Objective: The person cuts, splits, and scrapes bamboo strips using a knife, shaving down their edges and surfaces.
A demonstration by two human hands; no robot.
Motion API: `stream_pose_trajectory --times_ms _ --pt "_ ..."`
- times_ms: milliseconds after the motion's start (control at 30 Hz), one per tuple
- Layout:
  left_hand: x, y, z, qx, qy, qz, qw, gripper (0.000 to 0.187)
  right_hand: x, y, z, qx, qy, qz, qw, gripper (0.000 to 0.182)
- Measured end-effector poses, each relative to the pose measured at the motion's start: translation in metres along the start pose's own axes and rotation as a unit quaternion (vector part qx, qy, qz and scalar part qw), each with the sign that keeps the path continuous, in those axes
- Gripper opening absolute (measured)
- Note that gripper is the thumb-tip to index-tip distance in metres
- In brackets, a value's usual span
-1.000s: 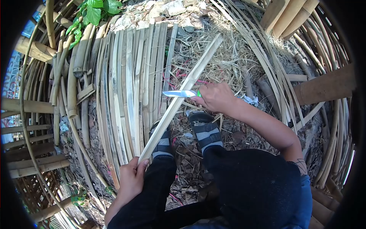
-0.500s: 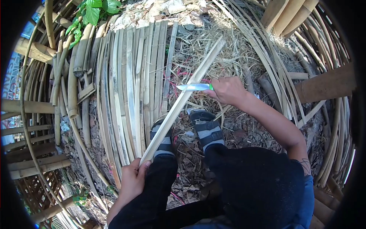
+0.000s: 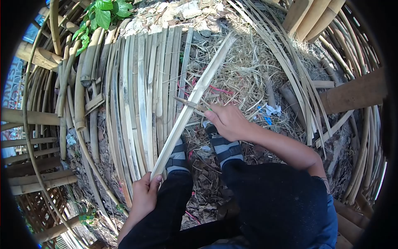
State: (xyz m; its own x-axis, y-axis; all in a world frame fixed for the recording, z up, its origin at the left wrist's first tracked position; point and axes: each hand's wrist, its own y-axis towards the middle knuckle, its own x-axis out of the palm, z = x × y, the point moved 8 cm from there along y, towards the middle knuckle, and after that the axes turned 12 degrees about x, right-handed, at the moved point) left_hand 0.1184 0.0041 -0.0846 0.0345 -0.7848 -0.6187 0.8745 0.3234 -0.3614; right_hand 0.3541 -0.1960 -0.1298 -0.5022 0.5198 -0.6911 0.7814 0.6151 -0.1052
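A long split bamboo strip slants from lower left to upper right in front of my legs. Its near end is gripped by my left hand, thumb on top, beside my left knee. My right hand is closed round the handle of a knife, with a bit of green showing at the fingers. The blade lies across the strip around its middle and appears to touch it. Most of the handle is hidden in my fist.
Many bamboo strips lie side by side on the left. Thin shavings cover the ground ahead. More long strips curve along the right, near thick bamboo poles. My sandalled feet are below the strip.
My right hand has drawn the knife down along the strip toward me, and the blade has turned from flat to edge-on. The strip's far end has shifted slightly left.
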Motion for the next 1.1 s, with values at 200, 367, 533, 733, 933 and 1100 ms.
stream_pose_trajectory --times_ms 200,367,533,733,933,1100 --pt "0.001 0.001 0.004 0.003 0.010 -0.012 1.000 0.027 0.019 -0.031 -0.059 -0.210 -0.156 0.058 0.963 0.041" --pt "-0.007 -0.005 -0.004 -0.021 0.040 -0.004 0.999 0.030 -0.087 0.057 0.075 0.107 -0.281 0.229 0.926 0.050" --pt "-0.001 -0.001 -0.010 -0.010 0.002 -0.005 1.000 0.030 -0.103 0.020 0.015 0.063 -0.100 0.204 0.972 0.046" --pt "-0.001 0.000 -0.011 -0.020 -0.022 0.007 1.000 0.031 -0.023 -0.045 -0.081 -0.291 -0.017 0.141 0.946 0.035" --pt "-0.003 0.005 -0.009 -0.025 0.035 0.011 0.999 0.032 -0.049 0.056 0.036 0.088 -0.200 0.177 0.960 0.035" --pt "-0.001 0.001 -0.015 -0.034 -0.014 0.002 0.999 0.032 -0.043 -0.017 -0.062 -0.190 -0.071 0.188 0.961 0.039"
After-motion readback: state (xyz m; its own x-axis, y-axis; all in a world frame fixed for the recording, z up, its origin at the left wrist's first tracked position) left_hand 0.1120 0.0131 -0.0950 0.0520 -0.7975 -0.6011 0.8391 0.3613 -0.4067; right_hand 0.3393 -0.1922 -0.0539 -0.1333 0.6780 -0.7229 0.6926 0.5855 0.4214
